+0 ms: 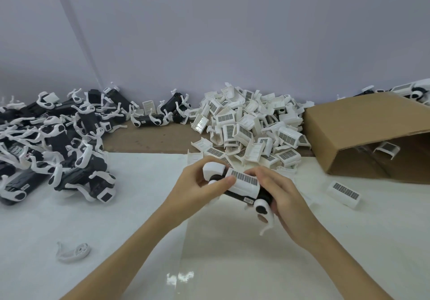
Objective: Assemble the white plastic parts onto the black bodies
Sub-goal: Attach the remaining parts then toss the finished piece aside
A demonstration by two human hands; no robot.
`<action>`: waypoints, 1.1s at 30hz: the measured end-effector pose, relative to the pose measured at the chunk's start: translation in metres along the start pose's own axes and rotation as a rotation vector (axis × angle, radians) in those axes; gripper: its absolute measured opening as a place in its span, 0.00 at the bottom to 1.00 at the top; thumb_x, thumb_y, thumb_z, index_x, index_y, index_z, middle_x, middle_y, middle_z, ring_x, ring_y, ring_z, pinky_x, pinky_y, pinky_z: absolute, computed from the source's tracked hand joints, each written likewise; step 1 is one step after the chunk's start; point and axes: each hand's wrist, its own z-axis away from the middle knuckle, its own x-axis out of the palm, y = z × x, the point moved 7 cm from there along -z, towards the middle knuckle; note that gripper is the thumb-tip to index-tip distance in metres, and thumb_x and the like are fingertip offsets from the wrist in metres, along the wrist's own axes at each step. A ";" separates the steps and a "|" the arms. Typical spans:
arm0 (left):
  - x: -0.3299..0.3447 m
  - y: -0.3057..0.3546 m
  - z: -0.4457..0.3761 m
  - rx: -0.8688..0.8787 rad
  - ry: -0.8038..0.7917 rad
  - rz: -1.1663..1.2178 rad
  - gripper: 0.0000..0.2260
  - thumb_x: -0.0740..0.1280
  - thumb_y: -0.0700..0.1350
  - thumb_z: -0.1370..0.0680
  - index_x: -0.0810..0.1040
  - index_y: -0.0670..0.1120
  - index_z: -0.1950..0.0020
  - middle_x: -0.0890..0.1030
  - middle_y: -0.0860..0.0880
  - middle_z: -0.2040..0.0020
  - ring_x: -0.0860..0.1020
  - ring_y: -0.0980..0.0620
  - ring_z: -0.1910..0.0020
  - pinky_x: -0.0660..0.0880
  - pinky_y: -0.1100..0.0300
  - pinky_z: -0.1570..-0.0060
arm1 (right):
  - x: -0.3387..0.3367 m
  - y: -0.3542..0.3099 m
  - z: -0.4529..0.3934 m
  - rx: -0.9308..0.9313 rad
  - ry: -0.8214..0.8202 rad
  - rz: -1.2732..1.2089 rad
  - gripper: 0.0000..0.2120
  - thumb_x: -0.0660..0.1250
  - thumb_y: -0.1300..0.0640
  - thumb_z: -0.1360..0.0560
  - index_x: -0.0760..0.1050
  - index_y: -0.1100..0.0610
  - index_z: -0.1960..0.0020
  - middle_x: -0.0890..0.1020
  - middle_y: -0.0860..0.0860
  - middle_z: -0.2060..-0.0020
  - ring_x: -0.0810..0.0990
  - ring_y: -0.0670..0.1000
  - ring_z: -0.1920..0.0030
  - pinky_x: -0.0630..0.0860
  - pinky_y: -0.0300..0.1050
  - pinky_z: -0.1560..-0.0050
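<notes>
You held one black body above the middle of the table, with a white cover seated across its top. Your left hand gripped the far end, thumb pressing the cover's edge; your right hand curled round the near end. Whether the cover had fully clicked home could not be told. A sound fit likely called for even pressure from both thumbs, square to the body. Spare covers lay in the white pile toward the table's far edge, beside the cardboard box.
</notes>
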 end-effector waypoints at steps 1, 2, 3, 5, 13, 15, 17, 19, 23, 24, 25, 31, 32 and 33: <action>0.000 -0.002 0.000 -0.009 0.070 0.006 0.18 0.78 0.58 0.30 0.83 0.47 0.48 0.83 0.44 0.56 0.81 0.52 0.58 0.80 0.53 0.60 | -0.001 -0.002 0.000 -0.049 0.015 0.066 0.15 0.64 0.41 0.19 0.82 0.49 0.42 0.81 0.52 0.57 0.82 0.51 0.60 0.79 0.48 0.66; 0.000 -0.004 -0.001 -0.031 0.127 0.019 0.19 0.78 0.59 0.30 0.82 0.46 0.50 0.83 0.42 0.56 0.81 0.50 0.57 0.81 0.42 0.56 | -0.002 -0.006 0.001 -0.120 0.037 0.172 0.14 0.65 0.41 0.19 0.81 0.46 0.39 0.82 0.45 0.54 0.82 0.47 0.58 0.81 0.47 0.64; 0.000 -0.006 0.000 -0.057 0.167 0.044 0.20 0.79 0.60 0.30 0.82 0.46 0.51 0.83 0.41 0.57 0.82 0.50 0.57 0.81 0.38 0.54 | -0.003 -0.009 0.003 -0.196 0.058 0.321 0.15 0.68 0.41 0.20 0.79 0.43 0.35 0.82 0.40 0.49 0.83 0.45 0.52 0.82 0.43 0.58; 0.000 -0.009 0.000 -0.091 0.200 0.099 0.20 0.78 0.62 0.31 0.83 0.47 0.53 0.84 0.44 0.59 0.84 0.50 0.58 0.82 0.46 0.59 | -0.002 -0.013 0.006 -0.341 0.120 0.693 0.23 0.74 0.40 0.24 0.75 0.41 0.31 0.80 0.38 0.38 0.81 0.41 0.41 0.77 0.33 0.47; 0.013 -0.013 -0.001 -0.198 0.063 0.132 0.25 0.76 0.62 0.27 0.79 0.47 0.39 0.86 0.48 0.53 0.85 0.50 0.59 0.79 0.63 0.57 | -0.002 -0.023 0.009 -0.417 0.266 1.065 0.18 0.74 0.43 0.24 0.79 0.45 0.36 0.83 0.39 0.45 0.80 0.44 0.50 0.73 0.36 0.59; 0.013 -0.012 0.000 -0.194 0.054 0.177 0.20 0.78 0.54 0.24 0.78 0.54 0.35 0.86 0.49 0.54 0.86 0.47 0.58 0.80 0.62 0.55 | -0.003 -0.019 0.006 -0.339 0.211 1.011 0.17 0.71 0.40 0.23 0.78 0.42 0.36 0.83 0.37 0.46 0.80 0.43 0.49 0.74 0.36 0.56; 0.012 -0.012 -0.001 -0.152 0.072 0.142 0.17 0.78 0.48 0.21 0.78 0.58 0.36 0.85 0.50 0.58 0.86 0.46 0.59 0.80 0.61 0.56 | -0.004 -0.015 0.005 -0.311 0.192 0.950 0.20 0.73 0.40 0.23 0.77 0.42 0.33 0.82 0.37 0.44 0.80 0.42 0.45 0.76 0.37 0.50; 0.014 -0.006 -0.001 -0.018 0.071 -0.007 0.11 0.77 0.46 0.21 0.80 0.54 0.41 0.83 0.49 0.58 0.84 0.50 0.60 0.78 0.61 0.58 | -0.003 -0.015 0.004 -0.325 0.198 0.919 0.25 0.75 0.45 0.24 0.75 0.44 0.29 0.80 0.38 0.38 0.79 0.41 0.40 0.77 0.39 0.44; 0.023 0.017 0.009 0.426 0.076 -0.460 0.14 0.80 0.49 0.24 0.79 0.52 0.43 0.80 0.55 0.50 0.80 0.53 0.50 0.74 0.66 0.50 | 0.004 -0.015 0.008 -0.425 0.217 0.945 0.30 0.78 0.63 0.28 0.75 0.48 0.30 0.79 0.42 0.36 0.77 0.44 0.36 0.79 0.45 0.41; 0.027 0.019 0.011 0.491 0.054 -0.506 0.17 0.80 0.52 0.24 0.77 0.53 0.40 0.79 0.56 0.46 0.80 0.52 0.47 0.73 0.68 0.47 | 0.004 -0.015 0.008 -0.442 0.225 0.943 0.32 0.78 0.66 0.29 0.74 0.49 0.29 0.79 0.43 0.36 0.76 0.44 0.36 0.78 0.45 0.40; 0.030 0.020 0.013 0.503 0.026 -0.512 0.20 0.79 0.55 0.24 0.75 0.57 0.37 0.78 0.57 0.44 0.79 0.53 0.44 0.72 0.69 0.45 | 0.003 -0.016 0.008 -0.460 0.231 0.939 0.32 0.77 0.68 0.29 0.74 0.50 0.28 0.79 0.43 0.36 0.75 0.44 0.36 0.77 0.44 0.40; 0.026 0.013 0.009 0.394 0.091 -0.422 0.15 0.78 0.51 0.22 0.74 0.56 0.42 0.79 0.59 0.50 0.80 0.52 0.49 0.73 0.68 0.51 | 0.002 -0.016 0.004 -0.454 0.191 1.056 0.31 0.76 0.66 0.26 0.74 0.49 0.27 0.82 0.43 0.35 0.77 0.47 0.38 0.70 0.40 0.36; 0.026 0.013 0.008 0.376 0.082 -0.394 0.15 0.78 0.49 0.22 0.75 0.56 0.42 0.80 0.58 0.51 0.80 0.51 0.50 0.74 0.67 0.51 | 0.002 -0.015 0.003 -0.435 0.187 1.042 0.30 0.75 0.64 0.25 0.74 0.48 0.26 0.81 0.42 0.34 0.77 0.46 0.38 0.71 0.42 0.36; 0.025 0.011 0.006 0.347 0.064 -0.345 0.14 0.78 0.47 0.22 0.75 0.55 0.42 0.80 0.58 0.52 0.80 0.52 0.52 0.75 0.67 0.52 | 0.001 -0.014 0.002 -0.413 0.171 0.991 0.29 0.75 0.61 0.23 0.73 0.46 0.25 0.80 0.40 0.33 0.76 0.43 0.36 0.73 0.42 0.35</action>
